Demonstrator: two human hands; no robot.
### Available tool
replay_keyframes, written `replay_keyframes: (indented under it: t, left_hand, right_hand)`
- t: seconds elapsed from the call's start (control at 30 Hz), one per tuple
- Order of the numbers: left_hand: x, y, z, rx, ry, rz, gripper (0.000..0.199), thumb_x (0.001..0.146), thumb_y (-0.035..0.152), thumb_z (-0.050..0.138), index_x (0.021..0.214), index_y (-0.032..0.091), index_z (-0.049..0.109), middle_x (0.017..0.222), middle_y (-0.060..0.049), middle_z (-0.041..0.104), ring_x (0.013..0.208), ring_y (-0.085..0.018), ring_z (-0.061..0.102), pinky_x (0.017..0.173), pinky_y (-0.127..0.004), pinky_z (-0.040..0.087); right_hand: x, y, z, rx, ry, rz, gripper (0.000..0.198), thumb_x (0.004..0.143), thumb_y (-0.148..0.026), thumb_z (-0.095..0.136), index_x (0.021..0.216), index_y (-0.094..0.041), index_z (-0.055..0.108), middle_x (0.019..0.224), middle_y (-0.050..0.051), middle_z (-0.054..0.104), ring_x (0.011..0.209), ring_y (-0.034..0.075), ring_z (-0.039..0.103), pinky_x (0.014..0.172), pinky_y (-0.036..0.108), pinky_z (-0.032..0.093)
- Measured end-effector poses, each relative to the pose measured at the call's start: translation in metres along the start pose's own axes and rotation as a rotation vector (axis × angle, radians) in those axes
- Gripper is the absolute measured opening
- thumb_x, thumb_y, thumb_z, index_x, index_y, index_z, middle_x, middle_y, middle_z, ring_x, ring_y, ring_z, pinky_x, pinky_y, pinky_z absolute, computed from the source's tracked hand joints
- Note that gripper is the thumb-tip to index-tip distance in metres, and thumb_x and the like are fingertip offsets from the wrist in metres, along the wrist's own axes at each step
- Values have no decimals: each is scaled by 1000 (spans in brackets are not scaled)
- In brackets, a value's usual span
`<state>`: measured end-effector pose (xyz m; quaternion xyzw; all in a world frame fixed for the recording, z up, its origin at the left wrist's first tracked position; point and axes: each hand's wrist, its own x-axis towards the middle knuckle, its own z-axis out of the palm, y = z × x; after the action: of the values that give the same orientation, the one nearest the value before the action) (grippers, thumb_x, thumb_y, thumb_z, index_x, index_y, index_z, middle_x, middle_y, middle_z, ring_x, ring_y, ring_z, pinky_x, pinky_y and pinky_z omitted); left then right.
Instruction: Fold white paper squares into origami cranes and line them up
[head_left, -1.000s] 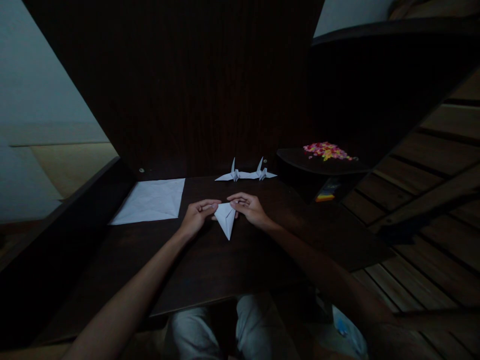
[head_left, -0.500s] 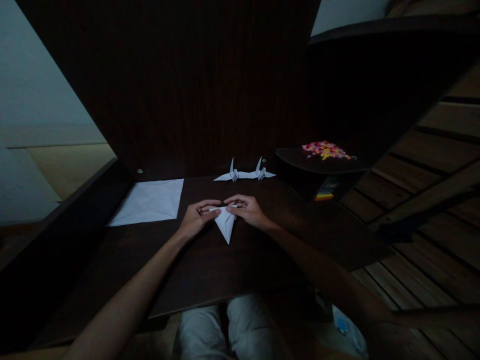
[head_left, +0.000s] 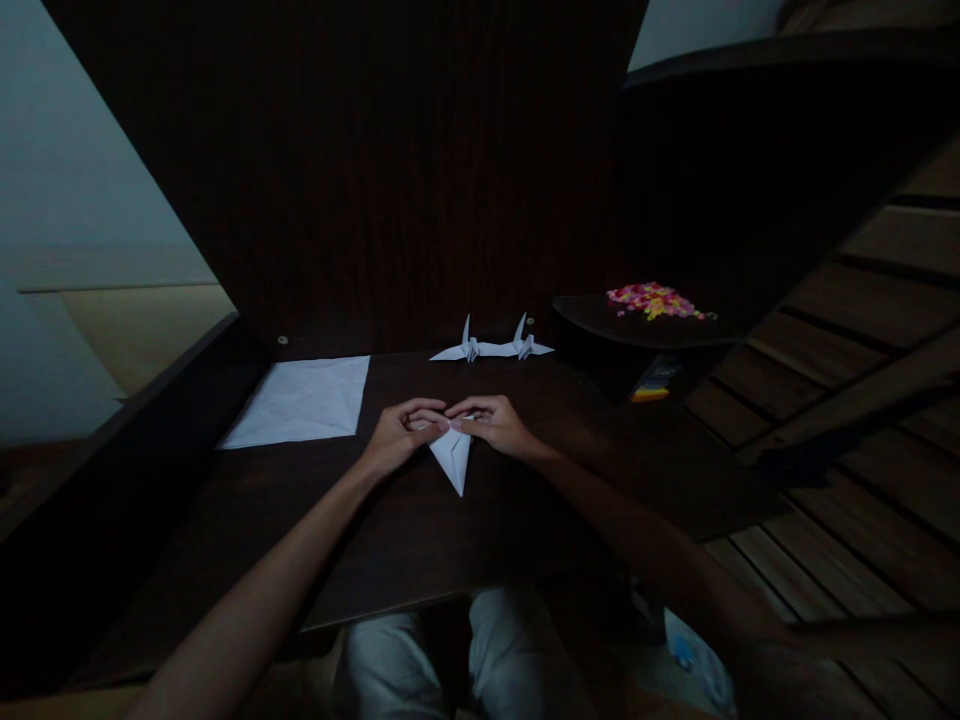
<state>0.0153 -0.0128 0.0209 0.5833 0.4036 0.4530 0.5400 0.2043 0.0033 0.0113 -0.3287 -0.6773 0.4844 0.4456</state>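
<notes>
A folded piece of white origami paper lies between my hands, its narrow tip pointing toward me. My left hand grips its upper left edge, thumb on top and fingers curled behind. From the other side my right hand pinches the upper right edge. The two thumbs nearly meet at the top of the paper, and the fingertips hide its far edge. Beyond the hands, two white paper cranes stand side by side against the back panel.
A flat white sheet of paper lies at the left of the dark desk. On a low shelf at the right sits a heap of small pink, red and yellow pieces. A raised side panel borders the desk's left.
Both thumbs have come closer together at the top of the folded paper. Its tip has shifted slightly toward me and to the right.
</notes>
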Motion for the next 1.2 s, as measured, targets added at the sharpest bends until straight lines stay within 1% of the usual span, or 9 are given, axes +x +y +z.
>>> replay_keyframes:
  t: [0.1, 0.23, 0.37, 0.5, 0.67, 0.77, 0.87, 0.93, 1.2]
  left_hand:
    - [-1, 1, 1, -4, -4, 0, 47, 58, 33, 81, 98, 13, 66, 82, -7, 73, 77, -22, 69, 76, -36, 53]
    - [0, 2, 1, -22, 65, 4, 45, 57, 33, 82, 94, 14, 66, 75, -5, 72, 71, -20, 68, 70, -32, 53]
    - [1, 3, 0, -16, 150, 28, 46, 55, 33, 83, 92, 13, 65, 73, -6, 72, 69, -19, 68, 67, -30, 52]
    - [1, 3, 1, 10, 194, 48, 47, 54, 36, 83, 90, 13, 65, 75, -8, 72, 71, -21, 68, 66, -31, 53]
    - [0, 2, 1, 14, 187, 43, 45, 56, 36, 83, 90, 13, 65, 74, -7, 72, 70, -21, 68, 65, -31, 53]
    - [0, 4, 2, -7, 184, 43, 45, 55, 35, 83, 90, 13, 64, 74, -6, 72, 69, -20, 68, 66, -31, 53]
    - [0, 5, 2, -21, 173, 38, 46, 55, 33, 83, 92, 13, 64, 74, -6, 71, 69, -19, 67, 67, -31, 53]
    - [0, 5, 1, -33, 162, 27, 46, 55, 32, 83, 92, 13, 65, 75, -5, 71, 69, -19, 67, 68, -30, 53]
    - [2, 1, 1, -80, 134, 32, 48, 53, 33, 85, 92, 13, 66, 87, -9, 73, 81, -22, 68, 78, -34, 53]
  right_hand:
    - [0, 0, 0, 9, 11, 2, 30, 68, -33, 73, 93, -17, 70, 81, 4, 69, 73, 14, 63, 67, 27, 50]
    - [-1, 0, 2, 60, -4, 31, 44, 67, -29, 75, 108, -18, 62, 82, 1, 66, 74, 13, 63, 67, 26, 51]
    - [-2, 1, 6, 156, -75, 97, 60, 62, -23, 79, 115, -20, 52, 89, 2, 67, 81, 15, 67, 70, 27, 53]
    - [-2, 3, 9, 225, -117, 130, 63, 63, -21, 77, 118, -20, 46, 85, 2, 69, 75, 15, 68, 65, 26, 53]
    - [-3, 2, 10, 229, -122, 123, 66, 64, -20, 77, 121, -20, 44, 81, 1, 69, 71, 15, 68, 61, 23, 52]
    - [-2, 1, 9, 214, -102, 109, 59, 67, -23, 74, 119, -20, 47, 80, 1, 69, 71, 15, 67, 62, 23, 51]
    - [-1, 2, 9, 167, -46, 122, 39, 76, -29, 66, 112, -18, 55, 76, 0, 67, 66, 13, 64, 56, 21, 48]
    - [0, 3, 8, 137, -11, 131, 30, 79, -33, 62, 105, -18, 59, 73, 0, 65, 62, 12, 61, 51, 20, 46]
    - [2, 5, 6, 120, 83, 82, 23, 77, -37, 62, 86, -16, 66, 66, 0, 62, 55, 11, 55, 48, 20, 44]
